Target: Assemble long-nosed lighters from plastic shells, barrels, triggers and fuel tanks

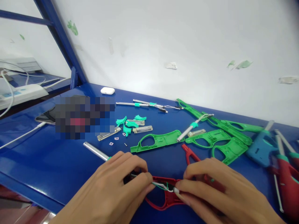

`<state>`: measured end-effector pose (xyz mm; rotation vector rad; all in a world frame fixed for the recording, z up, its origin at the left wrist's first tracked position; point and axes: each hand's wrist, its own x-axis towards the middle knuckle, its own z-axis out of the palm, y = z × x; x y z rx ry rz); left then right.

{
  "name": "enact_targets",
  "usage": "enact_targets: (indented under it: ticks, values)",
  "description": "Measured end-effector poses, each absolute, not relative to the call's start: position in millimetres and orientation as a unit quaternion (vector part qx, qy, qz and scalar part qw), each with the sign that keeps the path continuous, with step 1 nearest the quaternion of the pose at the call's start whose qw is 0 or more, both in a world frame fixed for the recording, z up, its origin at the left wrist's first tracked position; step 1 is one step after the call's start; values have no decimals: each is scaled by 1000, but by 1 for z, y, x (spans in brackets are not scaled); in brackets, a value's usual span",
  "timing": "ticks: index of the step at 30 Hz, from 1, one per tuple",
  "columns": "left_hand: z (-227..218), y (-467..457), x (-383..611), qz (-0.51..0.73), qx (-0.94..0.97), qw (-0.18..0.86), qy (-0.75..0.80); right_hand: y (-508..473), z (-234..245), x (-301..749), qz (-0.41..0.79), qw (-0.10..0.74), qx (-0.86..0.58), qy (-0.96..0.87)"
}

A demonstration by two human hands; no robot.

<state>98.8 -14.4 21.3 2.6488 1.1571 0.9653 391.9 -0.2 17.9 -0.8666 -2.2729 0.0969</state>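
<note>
left hand [116, 189]: we pinch the metal tube [95, 151] near its wires [161, 185], fingers closed.
right hand [217, 189]: fingertips closed on the wires' white end.
red shell [167, 202]: flat on the blue table [35, 168], between our hands.
done: wires lie in the open shell.
left: no cover half on it; green shells [158, 139] lie unjoined behind.
</note>
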Motion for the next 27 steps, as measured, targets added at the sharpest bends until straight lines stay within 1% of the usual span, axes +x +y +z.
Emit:
enact_targets:
  ticks: [6,9,12,14,16,18,20,27]
  values:
    - [15,-20,99,342,851,-26,397,4,27,389,10,334,-320,-886]
    - [13,-25,96,354,834,-11,424,2,20,392,9,340,-327,-882]
    - [21,-23,92,368,813,-11,451,1,14,393,3,351,-321,-880]
    - [28,-17,87,377,808,-26,453,4,17,391,-4,346,-309,-886]
    - [35,-5,78,373,798,-65,469,8,23,390,-14,330,-292,-898]
    - [40,12,66,348,797,-95,486,10,28,388,-19,320,-285,-903]
    - [43,30,54,320,809,-103,483,10,29,387,-12,321,-294,-900]
    - [46,68,34,181,856,-44,482,5,19,383,11,302,-297,-906]
